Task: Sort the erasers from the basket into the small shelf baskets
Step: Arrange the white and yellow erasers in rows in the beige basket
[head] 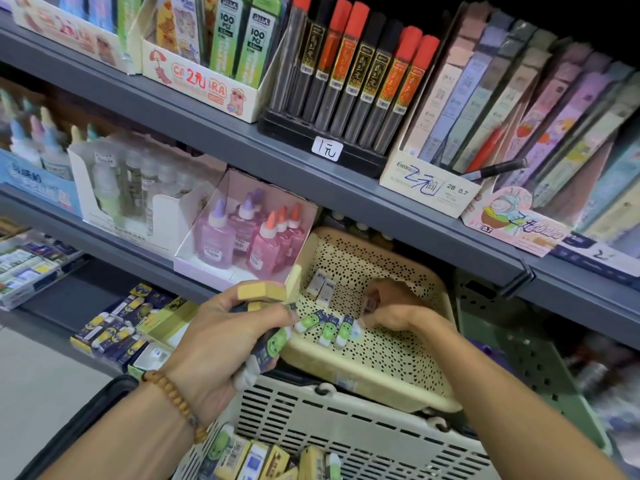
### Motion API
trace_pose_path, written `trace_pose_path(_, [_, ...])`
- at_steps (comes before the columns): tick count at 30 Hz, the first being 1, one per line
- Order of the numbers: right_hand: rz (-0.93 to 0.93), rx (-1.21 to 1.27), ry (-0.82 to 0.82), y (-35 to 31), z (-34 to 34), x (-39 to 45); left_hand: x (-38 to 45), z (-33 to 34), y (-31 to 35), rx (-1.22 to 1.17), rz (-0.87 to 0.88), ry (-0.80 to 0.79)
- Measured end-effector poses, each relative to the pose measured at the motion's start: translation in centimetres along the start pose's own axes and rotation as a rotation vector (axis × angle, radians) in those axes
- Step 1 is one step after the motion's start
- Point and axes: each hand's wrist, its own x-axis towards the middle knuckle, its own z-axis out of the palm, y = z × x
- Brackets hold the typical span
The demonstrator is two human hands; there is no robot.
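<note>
A cream perforated shelf basket [398, 362] sits tilted on the lower shelf. Inside it lies a row of green-sleeved erasers [327, 325], and two white erasers [321, 285] lean near its back wall. My left hand [221, 337] grips a bundle of erasers, yellow ones on top and a green-sleeved one [272, 344] below, at the basket's left rim. Within the basket, my right hand [391, 306] pinches a small eraser [370, 302] just above the row's right end. The slatted grey supply basket [346, 431] below holds several more erasers [263, 460].
Pink glue bottles in a white box [256, 233] stand left of the cream basket. A green perforated basket [526, 344] sits to its right. Boxes of blue-and-yellow erasers [121, 327] fill the lower left shelf. Pencil-lead tubes [349, 77] and boxes line the shelf above.
</note>
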Motion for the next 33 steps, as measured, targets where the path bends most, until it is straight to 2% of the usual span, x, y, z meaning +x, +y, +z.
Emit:
trace_pose_path(2, [-0.033, 0.137, 0.059, -0.7, 0.0, 1.1, 0.0, -0.1, 0.2, -0.008, 0.006, -0.012])
trace_pose_path(6, [-0.139, 0.235, 0.013, -2.3, 0.8, 2.5, 0.3, -0.2, 0.5, -0.012, 0.034, -0.001])
trace_pose_path(11, [-0.200, 0.021, 0.079, -3.3, 1.6, 3.2, 0.3, -0.3, 0.7, -0.038, 0.038, -0.010])
trace_pose_path(17, [-0.214, 0.021, 0.092, -3.5, 1.1, 3.8, 0.3, -0.2, 0.5, -0.034, 0.033, -0.012])
trace_pose_path(21, [-0.215, 0.004, 0.163, -3.3, 0.7, 2.0, 0.4, -0.2, 0.6, -0.024, 0.025, -0.021])
trace_pose_path(23, [-0.205, 0.001, 0.140, -3.0, 0.5, 0.6, 0.4, -0.3, 0.7, -0.018, 0.025, -0.022])
trace_pose_path(27, [-0.156, -0.091, -0.118, -2.8, 1.1, -2.5, 0.2, -0.3, 0.7, -0.010, 0.029, -0.022])
trace_pose_path(33, [-0.222, -0.130, 0.011, -4.7, 3.2, -2.1, 0.0, -0.3, 0.6, -0.030, 0.037, -0.007])
